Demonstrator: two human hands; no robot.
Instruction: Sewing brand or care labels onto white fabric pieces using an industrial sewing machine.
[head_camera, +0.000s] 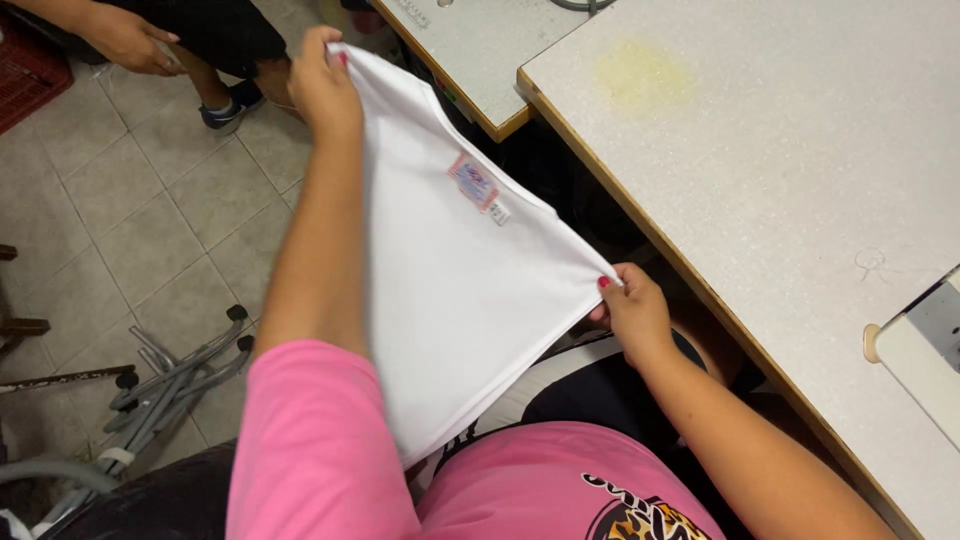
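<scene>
White garment (450, 300) stretched taut above the lap of a worker in a pink top, its small sewn label (476, 184) facing up. Right hand (632, 312) pinches the near corner beside the pale counter (780, 180); left hand (322, 85) pinches the far corner over the tiled floor (140, 230). Beyond, another person's hand (130, 40) shows.

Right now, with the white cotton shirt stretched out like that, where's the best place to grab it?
Probably by its two top corners, as now: the left hand pinches the far corner of the white cotton shirt and the right hand the near one. The cloth hangs taut and flat between them, with the small sewn label facing up, so coming from the outer edges keeps it spread.
</scene>
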